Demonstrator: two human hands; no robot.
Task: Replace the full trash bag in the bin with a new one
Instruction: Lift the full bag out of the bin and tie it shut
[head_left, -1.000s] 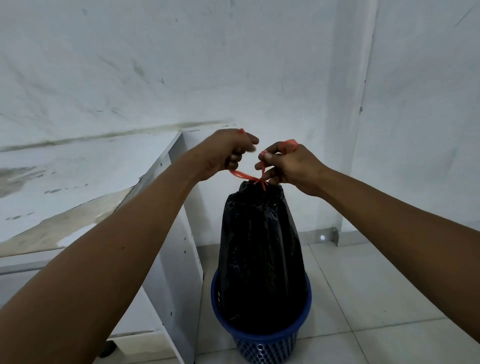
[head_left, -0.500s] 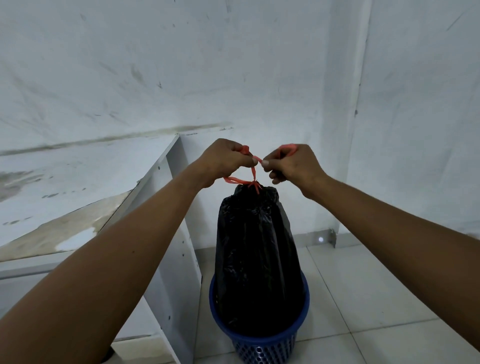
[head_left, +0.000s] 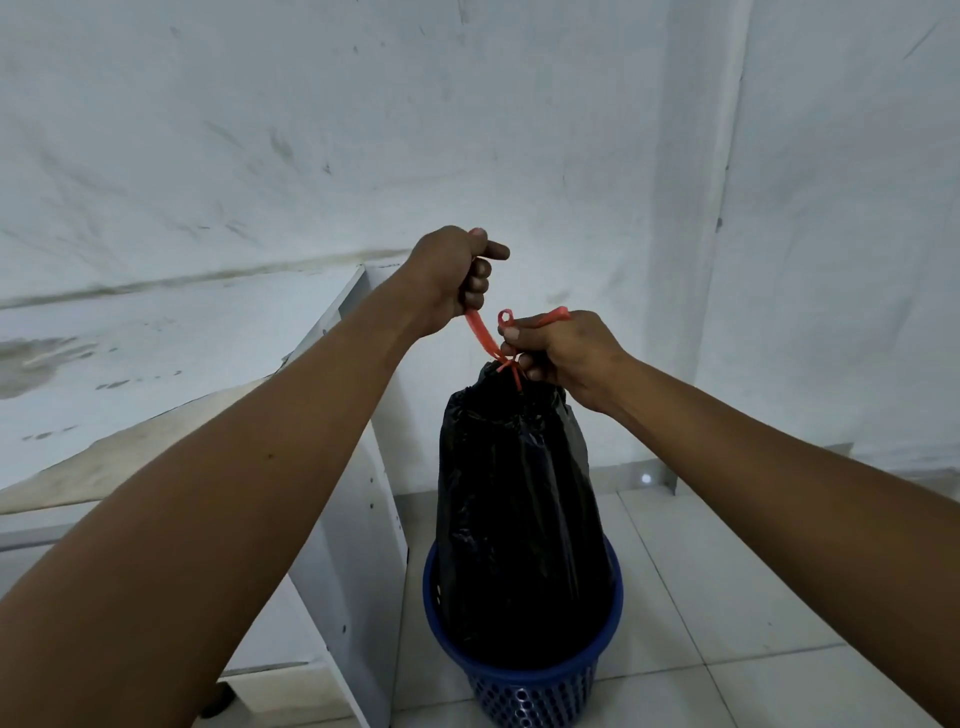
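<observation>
A full black trash bag (head_left: 519, 519) stands upright in a blue perforated bin (head_left: 524, 686) on the floor, its gathered neck tied with an orange drawstring (head_left: 480, 332). My left hand (head_left: 457, 275) grips one end of the drawstring and holds it taut, up and to the left of the knot. Just right of the bag's neck, my right hand (head_left: 558, 351) pinches the other end, and a short orange loop sticks up above its fingers.
A white cabinet (head_left: 358, 509) with a worn top stands immediately left of the bin. White walls meet in a corner behind the bin. Pale floor tiles (head_left: 727, 571) stretch to the right.
My left hand has risen and moved away from my right hand, pulling its drawstring end taut. My right hand has dropped closer to the bag's neck.
</observation>
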